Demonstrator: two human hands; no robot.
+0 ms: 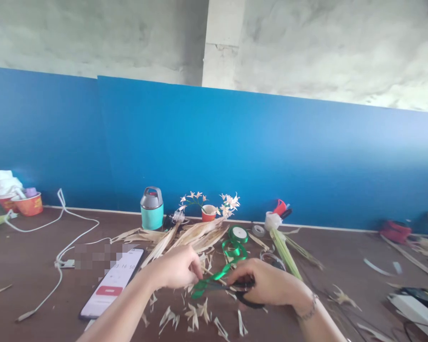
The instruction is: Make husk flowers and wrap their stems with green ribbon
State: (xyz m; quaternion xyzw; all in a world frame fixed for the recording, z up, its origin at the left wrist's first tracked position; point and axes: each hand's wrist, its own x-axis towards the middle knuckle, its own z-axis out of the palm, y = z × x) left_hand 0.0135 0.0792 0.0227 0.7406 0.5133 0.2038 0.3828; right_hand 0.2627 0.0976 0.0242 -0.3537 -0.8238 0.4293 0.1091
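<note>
My left hand (183,267) is closed in a pinch at the end of a green ribbon (220,274). Black-handled scissors (250,300) are in my right hand (267,281), their blades pointing left at the ribbon beside my left fingertips. The ribbon curls back to its spool (239,233) behind my hands. Below them, cut pale husk pieces (192,316), some shaped like small flowers, lie scattered on the brown table (128,327). Long dried corn husks (196,235) are spread just beyond my left hand.
A phone (112,285) and white cable (66,209) lie left. Along the blue partition (185,142) stand a turquoise flask (151,214), a red cup (209,216) by husk flowers (230,203), and a pen holder (272,221). Green stalks (285,254) lie right; a white box (415,311) sits far right.
</note>
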